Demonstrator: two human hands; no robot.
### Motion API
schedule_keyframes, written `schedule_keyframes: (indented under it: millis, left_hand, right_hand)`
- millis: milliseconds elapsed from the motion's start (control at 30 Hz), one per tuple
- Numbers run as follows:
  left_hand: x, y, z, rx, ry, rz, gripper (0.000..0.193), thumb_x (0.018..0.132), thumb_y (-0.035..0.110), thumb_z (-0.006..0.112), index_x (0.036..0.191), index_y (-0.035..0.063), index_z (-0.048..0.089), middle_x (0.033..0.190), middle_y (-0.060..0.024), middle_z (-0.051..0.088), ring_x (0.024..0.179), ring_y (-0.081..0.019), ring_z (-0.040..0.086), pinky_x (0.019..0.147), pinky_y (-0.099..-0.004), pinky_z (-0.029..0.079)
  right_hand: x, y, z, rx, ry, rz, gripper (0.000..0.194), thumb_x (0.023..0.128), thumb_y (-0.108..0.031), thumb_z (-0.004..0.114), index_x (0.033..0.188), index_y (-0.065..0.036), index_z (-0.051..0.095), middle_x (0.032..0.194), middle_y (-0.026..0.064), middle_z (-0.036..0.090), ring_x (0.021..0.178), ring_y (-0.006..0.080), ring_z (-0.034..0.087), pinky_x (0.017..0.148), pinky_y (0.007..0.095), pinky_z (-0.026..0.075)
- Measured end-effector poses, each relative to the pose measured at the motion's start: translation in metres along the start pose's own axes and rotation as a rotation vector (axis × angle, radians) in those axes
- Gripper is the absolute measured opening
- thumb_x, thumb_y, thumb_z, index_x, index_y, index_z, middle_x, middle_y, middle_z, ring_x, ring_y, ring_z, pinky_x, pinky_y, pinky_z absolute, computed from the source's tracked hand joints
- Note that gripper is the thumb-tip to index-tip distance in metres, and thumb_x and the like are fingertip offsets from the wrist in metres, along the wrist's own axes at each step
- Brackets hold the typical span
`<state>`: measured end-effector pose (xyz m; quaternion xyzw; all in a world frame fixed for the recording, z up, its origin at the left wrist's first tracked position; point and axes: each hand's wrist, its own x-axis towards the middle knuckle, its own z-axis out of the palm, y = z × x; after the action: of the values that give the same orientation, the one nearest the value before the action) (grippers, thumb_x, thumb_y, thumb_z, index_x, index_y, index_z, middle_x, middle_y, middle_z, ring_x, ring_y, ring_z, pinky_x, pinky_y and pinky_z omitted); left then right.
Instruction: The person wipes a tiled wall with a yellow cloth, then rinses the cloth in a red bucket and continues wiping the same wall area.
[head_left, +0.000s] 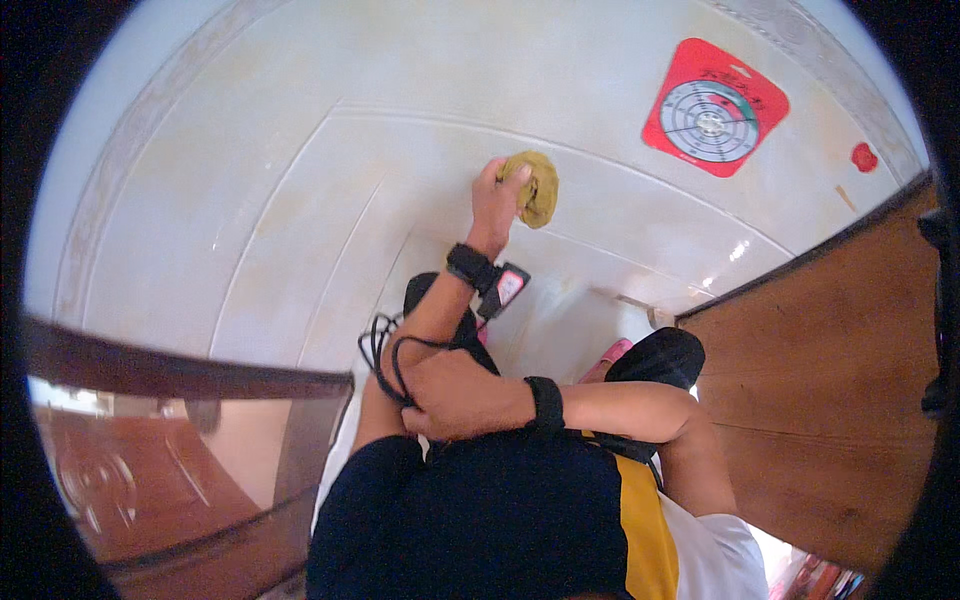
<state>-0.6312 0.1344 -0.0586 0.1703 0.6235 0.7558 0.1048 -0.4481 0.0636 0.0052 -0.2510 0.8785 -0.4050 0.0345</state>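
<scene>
My left hand (496, 206) pinches a crumpled mustard-yellow cloth (546, 187) against or just off the pale marbled tiles (420, 150). Its wrist wears a black strap (469, 268), and a small black device (504, 291) with a printed label sits beside it. A black cable (401, 341) loops around the elbow of that arm. Across the crook of the left elbow lies my right hand (469, 394), also with a black wristband (547, 403). Its fingertips are mostly hidden, close to the cable, so whether they grip the cable or the arm cannot be told.
A red card with a round dial (712, 109) is on the tiles at upper right, near a small red patch (864, 157). A brown wooden panel (810, 360) bounds the right. Dark-framed furniture (187, 356) stands left. My knees (660, 356) and a pink slipper (609, 358) are below.
</scene>
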Motion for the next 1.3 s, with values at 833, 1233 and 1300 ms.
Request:
schedule_keyframes:
  millis: [833, 1233, 1300]
  left_hand:
    - [-0.027, 0.237, -0.15, 0.233, -0.02, -0.016, 0.029, 0.093, 0.024, 0.053, 0.114, 0.0042, 0.054, 0.095, -0.0012, 0.062, 0.077, -0.0059, 0.056, 0.057, -0.0189, 0.042]
    - [0.13, 0.179, -0.018, -0.01, 0.221, 0.69, 0.037, 0.092, 0.028, 0.057, 0.115, -0.0004, 0.055, 0.11, -0.0089, 0.058, 0.1, -0.0181, 0.055, 0.087, -0.0333, 0.046]
    - [0.129, 0.175, 0.034, 0.015, 0.223, 0.766, 0.036, 0.09, 0.027, 0.059, 0.113, -0.0007, 0.057, 0.112, -0.0096, 0.054, 0.104, -0.0195, 0.05, 0.092, -0.0346, 0.041]
  right_hand:
    - [-0.274, -0.084, -0.224, -0.207, 0.092, 0.793, 0.019, 0.085, -0.021, 0.064, 0.093, -0.005, 0.068, 0.086, 0.0145, 0.067, 0.076, 0.0292, 0.064, 0.067, 0.0388, 0.049]
    - [-0.041, 0.042, -0.3, -0.651, 0.71, -0.174, 0.017, 0.084, -0.012, 0.061, 0.099, -0.004, 0.063, 0.085, 0.0115, 0.062, 0.069, 0.0259, 0.058, 0.063, 0.0355, 0.048]
    - [-0.014, 0.043, -0.313, -0.615, 0.846, -0.152, 0.021, 0.085, -0.009, 0.062, 0.106, -0.005, 0.062, 0.086, 0.0068, 0.061, 0.062, 0.0147, 0.054, 0.058, 0.0288, 0.046]
